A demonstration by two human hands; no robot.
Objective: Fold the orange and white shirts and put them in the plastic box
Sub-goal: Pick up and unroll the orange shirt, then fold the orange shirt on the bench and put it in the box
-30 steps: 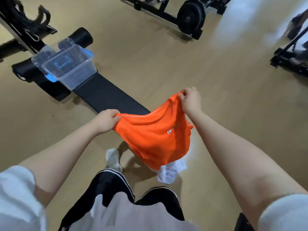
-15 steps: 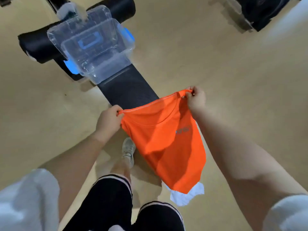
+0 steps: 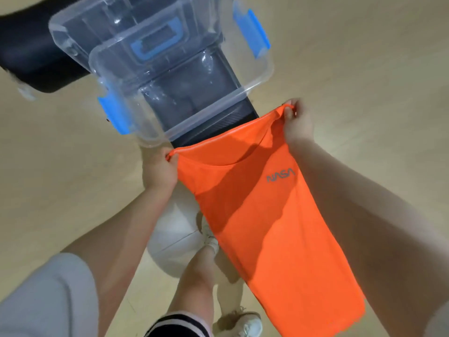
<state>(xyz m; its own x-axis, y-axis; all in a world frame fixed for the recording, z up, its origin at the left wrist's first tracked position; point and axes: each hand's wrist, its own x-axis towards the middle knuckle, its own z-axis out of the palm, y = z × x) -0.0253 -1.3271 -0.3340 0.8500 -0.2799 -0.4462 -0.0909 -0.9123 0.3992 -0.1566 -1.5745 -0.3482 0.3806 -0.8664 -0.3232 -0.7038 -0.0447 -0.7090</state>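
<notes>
While both hands pinch it, orange shirt (image 3: 262, 215) hangs below — taut.

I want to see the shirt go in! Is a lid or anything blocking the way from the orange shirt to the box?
Nothing visible blocks it. The box is open, its lid propped behind it, and looks empty. The orange shirt hangs from the left hand and right hand, just in front of the box's near rim.

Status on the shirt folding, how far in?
Done: nothing yet; the clear plastic box with blue latches on the black bench looks empty. In hand: left hand and right hand pinch the orange NASA shirt by its top corners, hanging unfolded. Left: fold and box it; the white shirt isn't identifiable here.
</notes>
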